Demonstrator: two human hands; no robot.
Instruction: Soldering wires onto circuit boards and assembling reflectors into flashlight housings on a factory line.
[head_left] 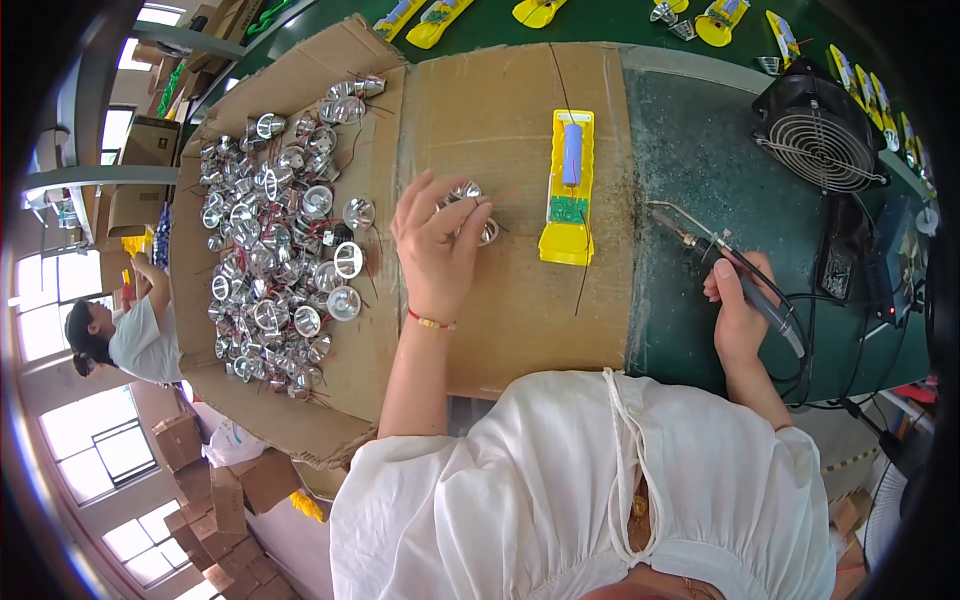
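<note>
Left hand over the cardboard sheet, toward its left edge; thumb and forefinger drawn together at 2 silver reflector cups. Fingers hide the contact: cannot tell whether a cup is gripped. Right hand grasps a soldering iron, tip aimed left, just outside the sheet's right edge, above bare green worktop.

Yellow housing lies on the sheet, nearer its right and far edges; violet-blue cell and green circuit board inside. 1 dark wire trails toward the sheet's near edge.

Risks, as judged: a leftward slip of the iron could scorch housing, cell or wire. Wires tangling between cups could drag the second along. Careless fingertips could smudge the mirrored bowls.
</note>
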